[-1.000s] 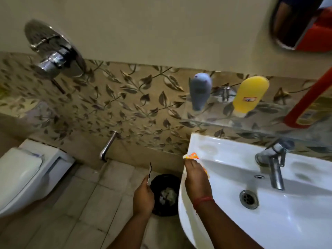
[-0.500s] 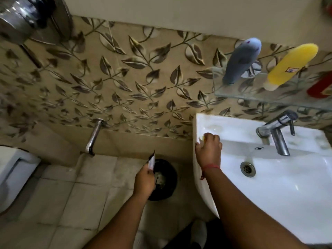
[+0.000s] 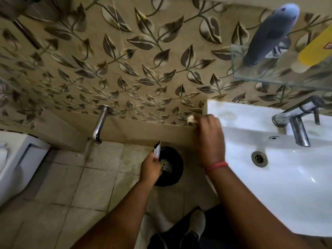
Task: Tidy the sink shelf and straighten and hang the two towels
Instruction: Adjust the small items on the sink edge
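Observation:
My left hand [image 3: 150, 167] pinches a small black-and-white sachet [image 3: 157, 150] just above the black waste bin [image 3: 177, 168] on the floor. My right hand [image 3: 209, 136] grips a small pale wrapper [image 3: 190, 120] beside the left edge of the white sink [image 3: 287, 173]; most of the wrapper is hidden in the fist. A glass shelf [image 3: 269, 78] on the wall at the upper right carries a grey bottle [image 3: 269, 35] and a yellow bottle [image 3: 316, 49]. No towel is in view.
A chrome tap [image 3: 296, 123] stands at the back of the sink. A chrome spout [image 3: 99, 124] juts from the leaf-patterned wall. A white toilet [image 3: 19, 162] fills the left edge. My shoes [image 3: 195, 225] show on the tiled floor below.
The view has tilted down and closer. My right hand lifted the wrapper off the sink rim and moved it left past the edge. My left hand still holds the sachet over the bin.

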### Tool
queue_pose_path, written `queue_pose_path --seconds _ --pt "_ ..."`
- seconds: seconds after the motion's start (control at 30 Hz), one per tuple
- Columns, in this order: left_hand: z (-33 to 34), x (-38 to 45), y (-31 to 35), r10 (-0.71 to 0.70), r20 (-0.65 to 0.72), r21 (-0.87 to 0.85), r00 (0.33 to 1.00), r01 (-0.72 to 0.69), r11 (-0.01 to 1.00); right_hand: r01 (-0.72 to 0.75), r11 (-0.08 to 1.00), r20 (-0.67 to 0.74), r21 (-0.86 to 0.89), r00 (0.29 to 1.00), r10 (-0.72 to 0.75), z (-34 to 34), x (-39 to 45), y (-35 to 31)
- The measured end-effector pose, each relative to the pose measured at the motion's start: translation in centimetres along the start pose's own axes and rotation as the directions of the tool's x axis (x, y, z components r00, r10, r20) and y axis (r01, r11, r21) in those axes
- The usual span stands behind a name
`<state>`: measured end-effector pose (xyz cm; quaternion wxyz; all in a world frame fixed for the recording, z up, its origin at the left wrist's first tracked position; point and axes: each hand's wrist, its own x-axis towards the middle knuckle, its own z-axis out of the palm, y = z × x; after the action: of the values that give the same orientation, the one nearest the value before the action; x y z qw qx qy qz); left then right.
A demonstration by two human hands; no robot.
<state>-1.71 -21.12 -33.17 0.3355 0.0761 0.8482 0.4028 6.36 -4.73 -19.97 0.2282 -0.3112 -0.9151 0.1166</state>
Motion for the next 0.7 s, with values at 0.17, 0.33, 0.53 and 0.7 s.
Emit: queue_pose_path --seconds 0.17,0.33,0.53,0.7 --pt "0.5 1.4 -1.8 -0.020 0.020 0.023 1.000 0.020 1.000 -0.015 0.992 0.162 0.125 0.987 -0.005 5.9 -3.5 -3.0" --pt "1.8 4.2 -6.7 -0.068 0.013 0.054 0.998 0.067 0.996 -0.457 0.873 0.421 0.168 0.834 0.356 14.5 -7.7 -0.9" --pt "6.5 11.1 -14.3 -0.143 0.125 0.048 0.982 0.138 0.989 -0.466 0.884 0.610 -0.035 0.691 0.388 26.1 -11.5 3.1" --pt "10.7 16.6 -17.1 -0.127 0.212 0.064 0.969 0.116 0.991 -0.483 0.875 0.627 -0.018 0.677 0.386 35.0 -13.6 6.0"
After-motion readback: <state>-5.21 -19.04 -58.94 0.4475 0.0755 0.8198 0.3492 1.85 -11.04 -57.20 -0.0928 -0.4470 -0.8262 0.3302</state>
